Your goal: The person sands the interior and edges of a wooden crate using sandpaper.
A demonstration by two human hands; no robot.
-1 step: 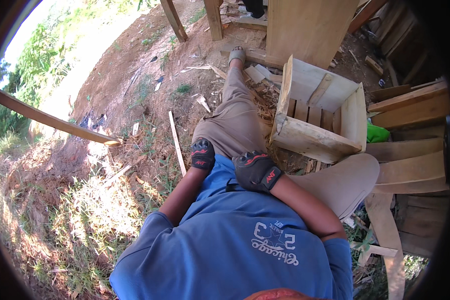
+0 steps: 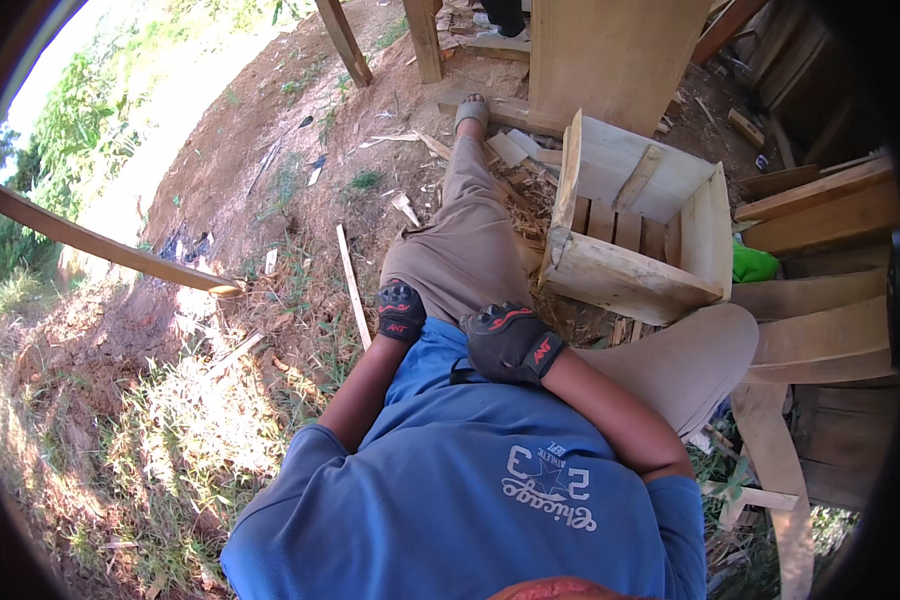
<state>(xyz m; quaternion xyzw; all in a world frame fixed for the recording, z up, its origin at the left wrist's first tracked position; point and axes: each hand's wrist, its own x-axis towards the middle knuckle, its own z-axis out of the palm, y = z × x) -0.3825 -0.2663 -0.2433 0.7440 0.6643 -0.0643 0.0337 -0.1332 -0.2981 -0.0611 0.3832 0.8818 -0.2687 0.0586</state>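
Both my hands wear black gloves with red markings and hard knuckle guards. My left hand (image 2: 398, 310) lies at the left side of my lap, against the hem of my blue T-shirt (image 2: 440, 345) and my brown trousers (image 2: 450, 270). Close by on the right, my right hand (image 2: 515, 342) rests across my waist, over the shirt's lower edge. Both look closed, knuckles up, with the fingers folded under and out of sight. Whether they grip the cloth does not show. To the right of my outstretched leg stands an open wooden box (image 2: 635, 275) with a slatted bottom.
A wide wooden panel (image 2: 615, 65) stands behind the box. Boards (image 2: 820, 215) are stacked at the right, near a green bag (image 2: 754, 263). A long curved beam (image 2: 110, 240) juts in from the left. Wood scraps and a thin strip (image 2: 353, 285) litter the sloping ground.
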